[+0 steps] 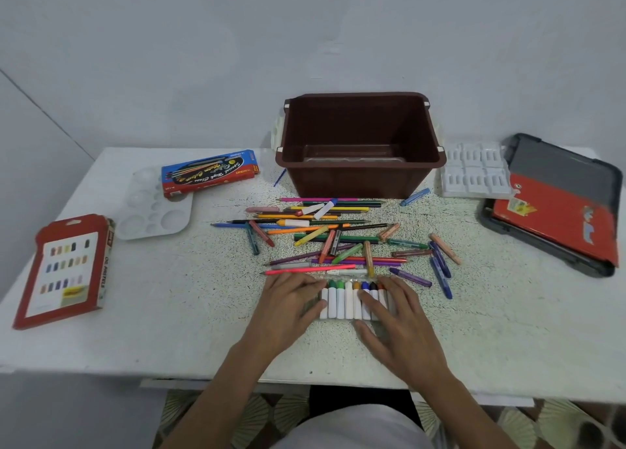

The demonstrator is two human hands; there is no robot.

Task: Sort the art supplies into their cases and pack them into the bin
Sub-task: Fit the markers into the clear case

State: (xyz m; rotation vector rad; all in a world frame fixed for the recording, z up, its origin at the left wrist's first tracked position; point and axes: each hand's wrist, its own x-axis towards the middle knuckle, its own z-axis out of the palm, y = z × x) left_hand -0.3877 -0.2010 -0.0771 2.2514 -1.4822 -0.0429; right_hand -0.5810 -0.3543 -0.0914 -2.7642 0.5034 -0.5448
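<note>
A clear tray of white paint tubes with coloured caps (pixel 342 301) lies near the table's front edge. My left hand (pixel 288 308) holds its left end and my right hand (pixel 396 323) lies over its right end, fingers spread across the tubes. Behind it sprawls a heap of coloured pencils, crayons and markers (pixel 325 238). The brown bin (pixel 359 177) stands at the back, holding nothing I can see. A blue watercolour box (pixel 208 172) and a red oil pastel box (pixel 66 272) lie to the left.
A white mixing palette (pixel 152 211) sits beside the blue box. At the right lie a white moulded insert (pixel 476 172) and an open grey case with a red cover (pixel 555 208). The speckled table (pixel 189 313) ends just below my wrists.
</note>
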